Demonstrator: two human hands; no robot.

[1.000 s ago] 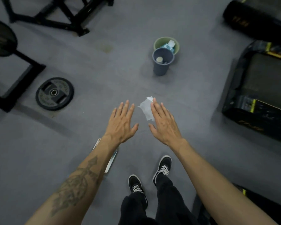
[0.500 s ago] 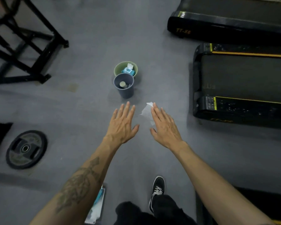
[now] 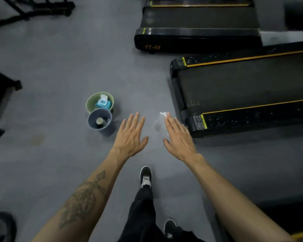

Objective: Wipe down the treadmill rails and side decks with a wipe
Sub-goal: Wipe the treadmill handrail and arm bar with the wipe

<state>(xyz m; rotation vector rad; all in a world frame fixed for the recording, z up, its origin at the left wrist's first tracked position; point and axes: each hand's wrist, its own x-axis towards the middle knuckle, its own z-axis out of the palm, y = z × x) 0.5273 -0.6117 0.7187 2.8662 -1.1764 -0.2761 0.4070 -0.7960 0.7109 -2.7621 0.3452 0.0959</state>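
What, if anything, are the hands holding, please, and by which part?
The right hand carries a thin white wipe under its straight fingers; the left hand holds nothing.

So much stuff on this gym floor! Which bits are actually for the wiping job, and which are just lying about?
For the job:
wipe, carried under the right hand
nearest treadmill, with its side deck
pack of wipes in the green bucket

Just lying about:
grey bucket
black rack
farther treadmill

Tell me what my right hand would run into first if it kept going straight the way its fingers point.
Likely the near corner of the closest treadmill, just beyond the right hand and the wipe under its fingers; height above it is unclear.
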